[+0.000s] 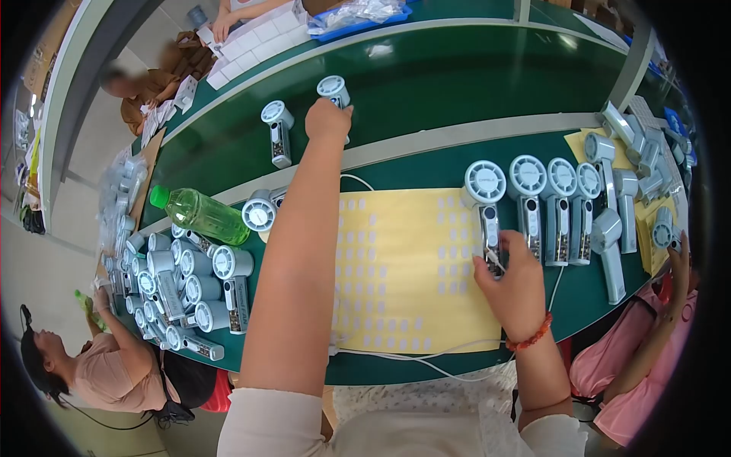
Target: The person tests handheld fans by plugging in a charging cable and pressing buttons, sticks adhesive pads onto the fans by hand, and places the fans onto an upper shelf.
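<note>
My left hand reaches far forward over the green conveyor belt, its fingers closed round a pale blue handheld fan. Another fan lies on the belt just left of it. My right hand is at the lower handle of a fan beside the yellow sheet, its thumb and fingers round the handle's end, where a white cable plug shows. Right of that fan, several more fans lie in a row. The yellow sheet bears rows of small pale labels.
A heap of fans and a green bottle are on the left. More fans are piled at the right. White cables cross the front edge. Co-workers are at both sides and behind the belt, with white boxes.
</note>
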The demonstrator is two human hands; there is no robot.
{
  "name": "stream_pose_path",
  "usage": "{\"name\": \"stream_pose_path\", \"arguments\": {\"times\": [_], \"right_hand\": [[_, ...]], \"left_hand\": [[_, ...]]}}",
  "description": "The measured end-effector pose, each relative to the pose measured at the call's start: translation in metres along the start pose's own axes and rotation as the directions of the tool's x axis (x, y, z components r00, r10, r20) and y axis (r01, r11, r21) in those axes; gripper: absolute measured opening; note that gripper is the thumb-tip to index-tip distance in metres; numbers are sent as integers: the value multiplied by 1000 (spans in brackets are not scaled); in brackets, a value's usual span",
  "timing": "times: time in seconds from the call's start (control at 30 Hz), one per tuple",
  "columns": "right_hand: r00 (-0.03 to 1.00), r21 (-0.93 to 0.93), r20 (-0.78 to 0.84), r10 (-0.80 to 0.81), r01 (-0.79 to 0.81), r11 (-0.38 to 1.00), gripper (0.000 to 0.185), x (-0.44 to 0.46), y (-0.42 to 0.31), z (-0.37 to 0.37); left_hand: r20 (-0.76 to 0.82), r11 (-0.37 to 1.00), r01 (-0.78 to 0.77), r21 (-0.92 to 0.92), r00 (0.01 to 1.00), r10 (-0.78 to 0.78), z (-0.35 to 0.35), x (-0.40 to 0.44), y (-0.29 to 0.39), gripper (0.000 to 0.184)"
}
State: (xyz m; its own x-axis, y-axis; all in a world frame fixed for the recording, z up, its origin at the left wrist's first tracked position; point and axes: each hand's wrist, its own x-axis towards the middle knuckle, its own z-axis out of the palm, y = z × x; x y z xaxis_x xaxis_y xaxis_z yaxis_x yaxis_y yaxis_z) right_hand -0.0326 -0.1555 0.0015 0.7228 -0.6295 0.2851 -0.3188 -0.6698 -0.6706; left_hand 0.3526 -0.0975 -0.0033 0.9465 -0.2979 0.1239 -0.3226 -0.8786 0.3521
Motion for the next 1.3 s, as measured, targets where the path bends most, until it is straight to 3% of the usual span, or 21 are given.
{"name": "stream_pose_path", "arguments": {"times": [0.03, 0.13, 0.23, 0.27, 0.3, 0.33, 0.4, 0.43, 0.47, 0.57, 0.63, 0.7, 0.77, 0.8, 0.83, 0.93, 1.03, 1.1, 1.3], "right_hand": [[999, 59, 21, 29, -30, 998, 40, 0, 0, 0], [996, 178, 72, 53, -65, 982, 35, -2, 1, -6], [979, 628, 110, 170, -200, 752, 29, -5, 8, -5], [975, 741, 154, 161, -222, 633, 24, -4, 9, -8], [942, 775, 280, 187, -337, 535, 27, -4, 0, -24], [948, 832, 266, 174, -317, 456, 29, -5, -7, -28], [953, 894, 281, 115, -304, 329, 32, -8, -23, -38], [950, 907, 305, 71, -313, 283, 34, -9, -32, -45], [945, 917, 326, 28, -323, 236, 35, -12, -37, -51], [946, 902, 325, -3, -309, 303, 31, -29, -50, -43], [961, 883, 262, -84, -204, 423, 29, -41, -59, -42], [932, 896, 317, -177, -233, 379, 24, -50, -61, -47], [988, 849, 123, -90, -58, 526, 19, -63, -56, -43], [989, 860, 136, -57, -89, 503, 16, -68, -49, -44], [959, 874, 274, -71, -218, 434, 16, -76, -49, -43], [778, 789, 610, -152, -577, 212, 19, -94, -53, -41], [775, 788, 615, -142, -609, 90, 21, -101, -61, -39], [780, 792, 610, -141, -601, 106, 24, -106, -63, -37], [823, 827, 562, -78, -559, 55, 25, -121, -67, -26]], "left_hand": [[20, 1000, 7, -1, 1000, -7, -1, -3, 0, 48], [-261, 996, -70, 56, 962, 82, -10, -26, 10, 54], [-427, 854, -298, -426, 899, 101, -32, -70, 29, 53], [-254, 494, -171, -852, 962, -105, -33, -87, 38, 40], [51, 69, 63, -996, 984, -173, -58, -131, 54, 29], [207, -120, 192, -974, 970, -127, -55, -148, 53, 28], [435, -242, 443, -863, 896, 90, -61, -197, 58, 41], [434, -299, 533, -792, 835, 338, -71, -222, 60, 45], [387, -321, 629, -708, 726, 568, -81, -247, 63, 49], [192, -396, 571, -720, 711, 676, -100, -304, 70, 45], [155, -360, 449, -818, 775, 613, -98, -316, 61, 41], [110, -380, 315, -870, 874, 474, -96, -325, 50, 38], [49, -437, 166, -884, 963, 267, -96, -330, 45, 38], [84, -550, 168, -818, 981, 175, -98, -331, 40, 39], [95, -643, 180, -744, 982, 165, -103, -332, 35, 37], [184, -785, 387, -484, 922, 341, -92, -332, 24, 37], [239, -799, 515, -312, 856, 458, -81, -340, 28, 39], [232, -782, 588, -208, 806, 544, -73, -343, 27, 41], [188, -787, 567, -242, 823, 535, -63, -349, 29, 41]]}}
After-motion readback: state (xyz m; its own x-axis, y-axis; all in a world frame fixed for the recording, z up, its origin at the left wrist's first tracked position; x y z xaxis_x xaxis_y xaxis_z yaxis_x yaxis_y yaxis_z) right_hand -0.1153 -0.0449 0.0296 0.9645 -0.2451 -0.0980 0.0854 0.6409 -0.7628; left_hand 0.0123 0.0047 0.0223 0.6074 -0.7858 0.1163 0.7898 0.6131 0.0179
